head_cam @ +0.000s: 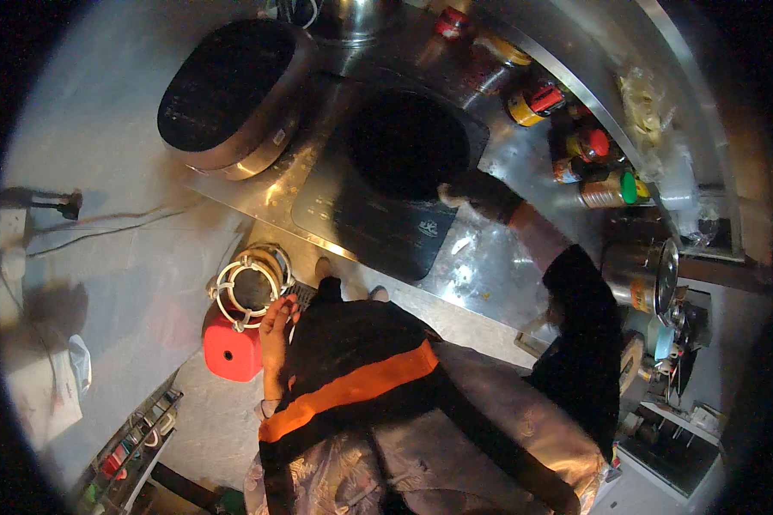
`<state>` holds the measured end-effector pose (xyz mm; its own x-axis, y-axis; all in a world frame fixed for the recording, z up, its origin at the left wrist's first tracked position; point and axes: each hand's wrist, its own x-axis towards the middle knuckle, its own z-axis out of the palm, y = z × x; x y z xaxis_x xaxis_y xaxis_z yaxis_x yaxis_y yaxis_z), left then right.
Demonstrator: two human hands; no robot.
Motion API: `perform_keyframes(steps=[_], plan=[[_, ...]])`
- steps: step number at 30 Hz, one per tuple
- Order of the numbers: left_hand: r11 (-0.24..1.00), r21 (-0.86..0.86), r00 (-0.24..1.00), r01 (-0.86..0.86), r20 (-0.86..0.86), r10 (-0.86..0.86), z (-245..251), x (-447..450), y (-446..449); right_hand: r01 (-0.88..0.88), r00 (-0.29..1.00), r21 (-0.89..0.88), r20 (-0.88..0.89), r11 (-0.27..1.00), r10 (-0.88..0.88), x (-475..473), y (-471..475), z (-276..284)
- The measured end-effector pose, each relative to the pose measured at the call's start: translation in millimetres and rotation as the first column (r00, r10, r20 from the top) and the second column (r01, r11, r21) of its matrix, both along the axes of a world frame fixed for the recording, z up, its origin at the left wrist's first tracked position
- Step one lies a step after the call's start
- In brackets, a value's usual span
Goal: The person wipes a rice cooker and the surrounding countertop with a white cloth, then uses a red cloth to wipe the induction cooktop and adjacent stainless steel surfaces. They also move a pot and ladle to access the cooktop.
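My right hand (483,196), mostly in shadow, is at the near right rim of a round black pan (409,145). The dark area between hand and pan hides whether the fingers close on a handle. Beneath the pan lies a dark glass cooktop plate (386,241), set on a steel counter (470,273). My left hand (278,322) hangs low at my side with its fingers loosely bent, and nothing shows in it. Close by it are a pale metal ring frame (239,267) and a red plastic container (232,351) on the floor.
A large rounded appliance (225,96) with a black top occupies the counter's left end. Lidded jars (531,106) and a green-capped bottle (609,188) line the back right, near a steel pot (634,277). A cable (109,235) runs along the left wall.
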<state>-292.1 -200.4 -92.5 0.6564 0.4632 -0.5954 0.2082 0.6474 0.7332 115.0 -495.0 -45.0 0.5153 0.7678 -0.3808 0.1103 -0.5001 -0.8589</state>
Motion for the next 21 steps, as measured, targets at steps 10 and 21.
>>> perform_keyframes(steps=[10, 21], plan=[[0.999, -0.001, 0.999, -0.034, -0.02, 0.034, -12.7, -0.6, 25.0, -0.035, 0.449, -0.248, 0.862, 0.968, 0.237, 179.4, 57.4, -31.1], [0.996, -0.09, 0.998, 0.027, -0.051, -0.032, -7.6, 30.5, 15.8, 0.141, 0.883, -0.123, 0.464, 0.982, -0.069, 46.2, -11.3, -13.6]])
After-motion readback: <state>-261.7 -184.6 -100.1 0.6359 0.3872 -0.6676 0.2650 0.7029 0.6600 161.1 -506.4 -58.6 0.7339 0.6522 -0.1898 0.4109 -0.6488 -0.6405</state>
